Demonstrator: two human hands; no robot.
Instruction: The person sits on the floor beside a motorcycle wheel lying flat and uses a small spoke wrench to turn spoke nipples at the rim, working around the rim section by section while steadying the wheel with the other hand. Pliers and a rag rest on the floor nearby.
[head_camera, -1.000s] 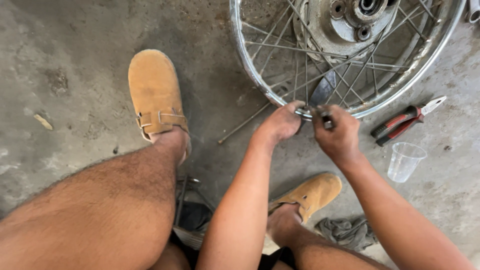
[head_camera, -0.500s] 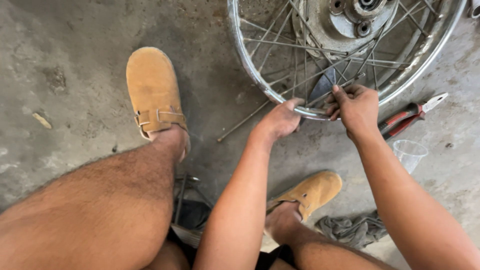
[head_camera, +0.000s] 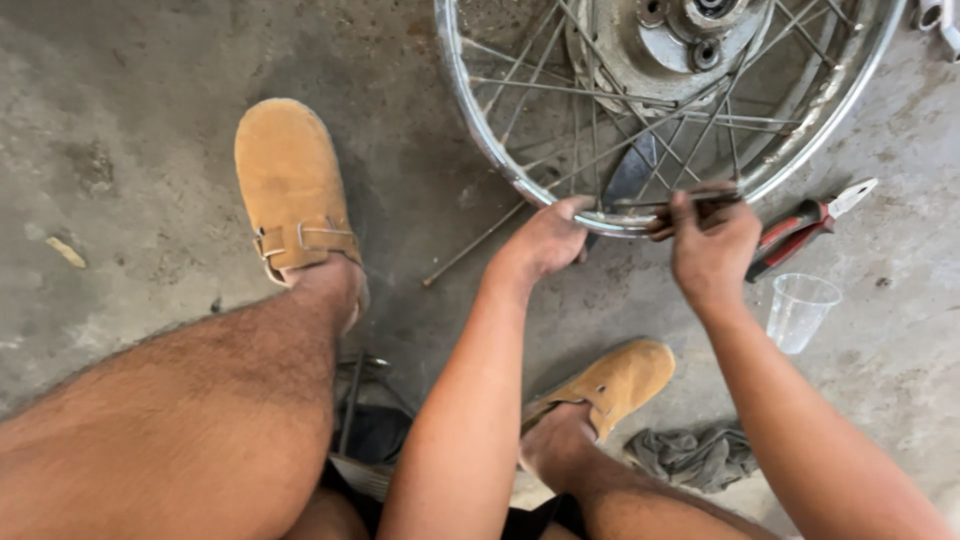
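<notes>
Both hands work at the near edge of a chrome spoked wheel rim (head_camera: 480, 140) that lies flat on the grey concrete floor (head_camera: 130, 120). His left hand (head_camera: 545, 240) curls its fingers over the rim's lower arc, gripping the metal there, thumb side towards the wheel. His right hand (head_camera: 712, 240) is closed around a thin dark tool or spoke (head_camera: 690, 205), pinched between thumb and fingers and held roughly level just across the rim edge; what exactly the slim thing is cannot be told. The two hands sit near each other, with a short stretch of rim between them.

Inside the rim, thin steel spokes (head_camera: 560, 90) cross towards a grey metal hub (head_camera: 680, 40) at the top of the view. One loose thin metal rod (head_camera: 470, 250) lies on the floor, running from under the rim towards the left foot.

Red-handled pliers (head_camera: 800, 228) lie on the concrete just to the right of the right hand, jaws pointing away. A clear plastic cup (head_camera: 800, 310) stands upright below them, beside the right forearm. A crumpled grey rag (head_camera: 690, 455) lies near the right foot. Tan suede clogs cover both feet: the left clog (head_camera: 285, 185) is well left of the wheel, the right clog (head_camera: 610, 385) is between the arms.
</notes>
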